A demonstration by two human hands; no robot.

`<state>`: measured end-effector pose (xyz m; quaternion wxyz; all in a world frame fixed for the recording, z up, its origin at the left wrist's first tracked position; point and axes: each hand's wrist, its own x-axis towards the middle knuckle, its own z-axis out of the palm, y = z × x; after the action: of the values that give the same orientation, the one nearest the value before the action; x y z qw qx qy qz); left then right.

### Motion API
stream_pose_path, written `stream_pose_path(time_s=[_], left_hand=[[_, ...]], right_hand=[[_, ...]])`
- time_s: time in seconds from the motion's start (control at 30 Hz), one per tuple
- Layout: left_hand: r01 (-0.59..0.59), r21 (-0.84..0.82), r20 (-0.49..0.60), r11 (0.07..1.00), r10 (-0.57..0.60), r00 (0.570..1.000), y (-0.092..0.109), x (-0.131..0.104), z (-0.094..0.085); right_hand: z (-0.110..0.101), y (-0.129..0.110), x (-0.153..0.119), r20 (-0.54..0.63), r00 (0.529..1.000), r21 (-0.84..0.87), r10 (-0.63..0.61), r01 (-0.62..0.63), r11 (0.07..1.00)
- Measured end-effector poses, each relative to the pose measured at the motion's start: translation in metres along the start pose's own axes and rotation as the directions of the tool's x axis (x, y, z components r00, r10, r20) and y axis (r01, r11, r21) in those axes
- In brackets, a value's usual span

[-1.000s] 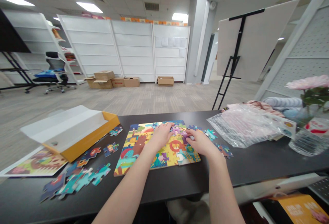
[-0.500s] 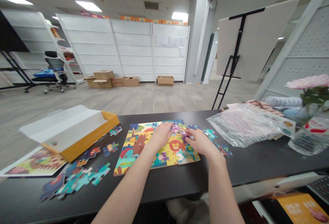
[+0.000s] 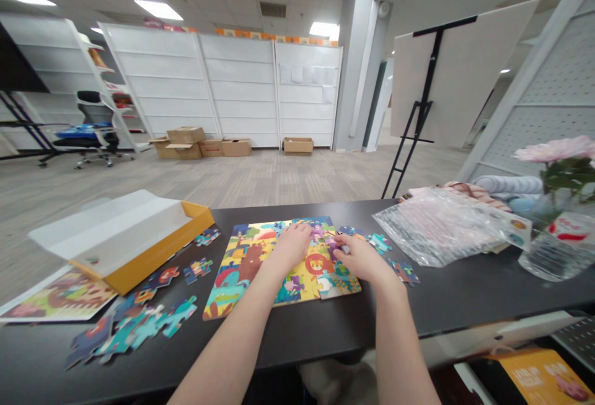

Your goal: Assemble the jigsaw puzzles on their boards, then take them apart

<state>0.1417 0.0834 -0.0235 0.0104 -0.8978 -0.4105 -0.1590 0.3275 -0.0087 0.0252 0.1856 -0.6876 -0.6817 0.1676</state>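
A colourful animal jigsaw puzzle [image 3: 253, 259], largely joined up, lies on the black table in front of me. My left hand [image 3: 294, 244] rests flat on its upper middle, fingers stretched out and pointing away from me. At the puzzle's right edge, my right hand [image 3: 354, 255] has its fingers bent together on a purple puzzle piece [image 3: 331, 241]; the fingertips partly hide it. Just beyond and to the right of that hand lie loose teal and dark blue pieces [image 3: 380, 242]. More loose pieces [image 3: 147, 324] are heaped left of the puzzle.
An open yellow box [image 3: 153, 256] stands at the left, over a printed picture sheet [image 3: 56, 299]. Clear plastic packaging [image 3: 437, 225] covers the table's right side, near a vase [image 3: 558, 253] with pink flowers. An easel [image 3: 421, 113] stands behind the table.
The view has shifted very slightly. Both hands stay in nearly the same places on the puzzle, with the right fingers moving only a little at its edge.
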Motion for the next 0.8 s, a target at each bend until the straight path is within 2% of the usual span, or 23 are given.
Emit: stream_pose_path(time_s=[0.33,0.6,0.8], left_hand=[[-0.032,0.1,0.04,0.994,0.028,0.999,0.009,0.004,-0.01],[-0.041,0.087,0.009,0.995,0.04,0.999,0.008,0.003,-0.006],[-0.089,0.024,0.017,0.996,0.089,0.996,0.002,0.01,0.001]], right_hand=[[0.001,0.004,0.002,0.011,1.0,0.034,-0.012,0.012,0.999],[-0.001,-0.001,0.001,0.052,0.998,-0.05,-0.042,0.045,0.998],[-0.003,-0.003,-0.001,0.073,0.994,-0.03,-0.079,0.081,0.996]])
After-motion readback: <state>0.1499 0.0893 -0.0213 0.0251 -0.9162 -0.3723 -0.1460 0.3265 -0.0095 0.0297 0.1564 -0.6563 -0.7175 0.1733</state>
